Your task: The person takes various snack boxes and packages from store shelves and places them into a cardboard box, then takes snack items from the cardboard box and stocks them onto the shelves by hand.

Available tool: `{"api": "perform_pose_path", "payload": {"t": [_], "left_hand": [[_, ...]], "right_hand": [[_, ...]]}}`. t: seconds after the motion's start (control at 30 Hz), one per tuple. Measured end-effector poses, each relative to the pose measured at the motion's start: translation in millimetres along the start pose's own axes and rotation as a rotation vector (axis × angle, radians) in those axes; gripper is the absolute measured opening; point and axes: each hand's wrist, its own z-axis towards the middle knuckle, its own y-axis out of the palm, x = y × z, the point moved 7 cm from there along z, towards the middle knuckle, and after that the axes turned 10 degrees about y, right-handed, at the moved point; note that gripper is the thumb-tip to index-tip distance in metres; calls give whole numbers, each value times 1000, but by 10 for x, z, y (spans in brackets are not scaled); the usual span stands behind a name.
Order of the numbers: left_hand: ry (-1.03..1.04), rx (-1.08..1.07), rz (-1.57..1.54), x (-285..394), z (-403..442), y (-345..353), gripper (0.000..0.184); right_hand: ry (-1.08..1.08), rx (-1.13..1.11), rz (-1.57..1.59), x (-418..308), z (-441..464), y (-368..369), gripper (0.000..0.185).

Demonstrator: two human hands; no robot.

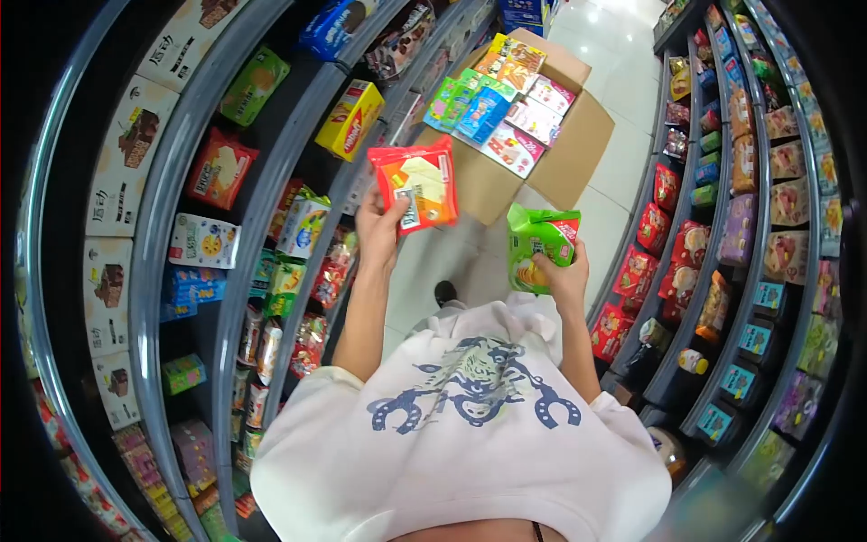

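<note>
My left hand (381,217) grips a red and orange snack packet (417,185) by its lower left edge, with the thumb across its front. A green snack packet (540,246) with a red corner is in my right hand (567,271), held at its lower right side. Both packets are in the air in front of my body, apart from each other. Just beyond them stands an open cardboard box (578,149), its flaps folded out. Inside it lie a blue packet (485,113), green packets (447,104), a yellow-orange packet (510,61) and several white-and-pink boxes (513,149).
Shelves of packaged snacks rise on both sides. On the left shelf are a yellow box (349,119), a red packet (219,169) and a green packet (255,86). Red packets (636,274) line the right shelf. The tiled floor (623,135) runs between.
</note>
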Motion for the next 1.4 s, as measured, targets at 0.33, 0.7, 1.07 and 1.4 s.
{"api": "perform_pose_path", "payload": {"t": [0.33, 0.7, 1.07, 1.4], "left_hand": [[-743, 370, -695, -2551, -455, 1393, 41], [-588, 671, -693, -2967, 372, 1771, 34], [-391, 652, -501, -3249, 911, 1657, 30], [-242, 845, 183, -2969, 778, 1605, 46]], "right_hand": [[-21, -81, 13, 107, 790, -1493, 50], [-4, -15, -106, -18, 1509, -2429, 49], [32, -58, -136, -522, 2167, -1947, 58], [261, -318, -104, -600, 3095, -1117, 39]]}}
